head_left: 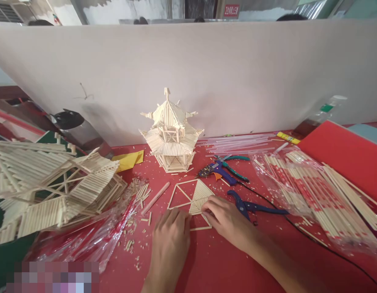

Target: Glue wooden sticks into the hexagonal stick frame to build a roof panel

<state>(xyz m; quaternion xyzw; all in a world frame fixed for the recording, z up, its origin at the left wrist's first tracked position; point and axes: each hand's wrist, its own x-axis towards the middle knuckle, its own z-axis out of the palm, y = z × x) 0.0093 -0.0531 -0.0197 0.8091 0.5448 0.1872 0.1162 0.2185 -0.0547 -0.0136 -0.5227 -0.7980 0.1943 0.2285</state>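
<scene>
Clearly, from the head view, everything at risk lies between the two hands. The stick frame [184, 193], seemingly many-sided though partly covered, lies flat on the red tabletop [225, 264], in front of the small pagoda model [172, 136]. One wedge of it, the slatted panel [202, 194], is filled with close-laid sticks; the section to its left is open.

The person's left hand [172, 234] is curled over the frame's near left part, its fingertips bent down and mostly hidden, so whether they grip a stick or merely press cannot be told. The right hand [226, 215] has thumb and bent fingers drawn close together at the panel's near right edge; whether a sliver is pinched there cannot be told either.

The thin outline sticks look the weakest part: uneven pressure from the hands could crack a joint or skew the frame. A slat nudged while its glue is soft might set crooked. Wood scraps [130, 245] litter the surface, and one caught beneath the frame could tilt it.

The glue gun [221, 171] lies just beyond the frame; if hot, its nozzle could burn a straying finger. Its black cord [307, 236] passes beside the blue cutter [248, 206], so a sleeveless forearm brushing the cord could drag the gun toward the work.
</scene>
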